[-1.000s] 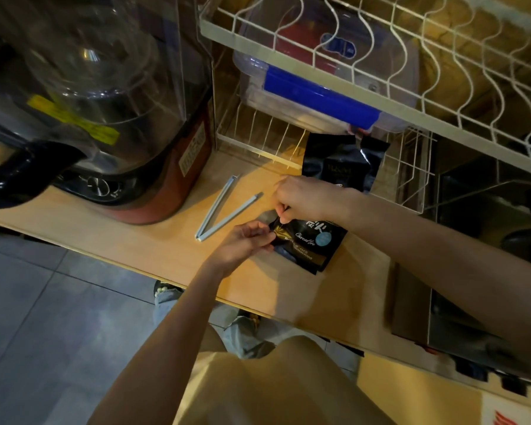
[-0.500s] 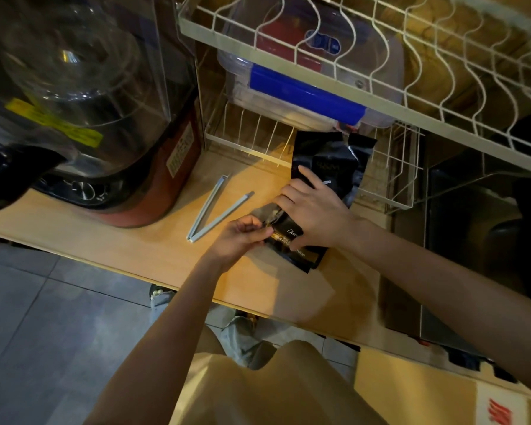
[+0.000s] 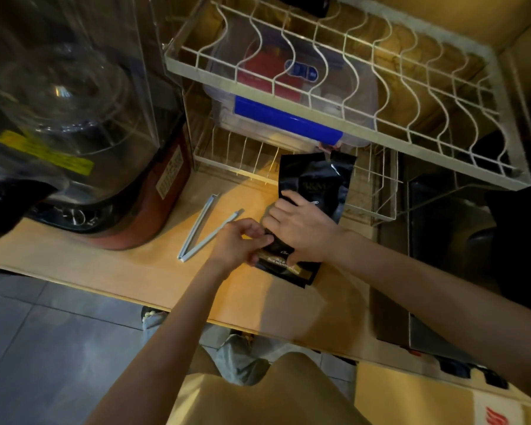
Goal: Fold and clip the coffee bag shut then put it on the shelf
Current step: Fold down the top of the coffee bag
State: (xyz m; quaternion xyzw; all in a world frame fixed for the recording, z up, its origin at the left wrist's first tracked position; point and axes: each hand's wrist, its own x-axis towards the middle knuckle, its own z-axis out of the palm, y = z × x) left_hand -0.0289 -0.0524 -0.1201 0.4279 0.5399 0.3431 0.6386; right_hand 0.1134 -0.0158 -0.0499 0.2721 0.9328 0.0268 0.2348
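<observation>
A small black coffee bag with gold lettering lies flat on the wooden counter. My right hand presses down on its upper part with the fingers spread. My left hand pinches the bag's left edge, where the top is folded over. A pale blue bag clip lies open in a V just left of my hands, touching neither. A second, larger black bag leans against the white wire rack right behind my right hand.
A large blender with a clear jug and red base stands at the left. The rack's upper wire shelf juts out above the counter, a clear blue-lidded container beneath it. A dark appliance sits at right.
My right hand went from gripping the bag's top to lying flat across it. My left hand stayed pinched on the folded edge. The camera drifted, so everything shifted slightly.
</observation>
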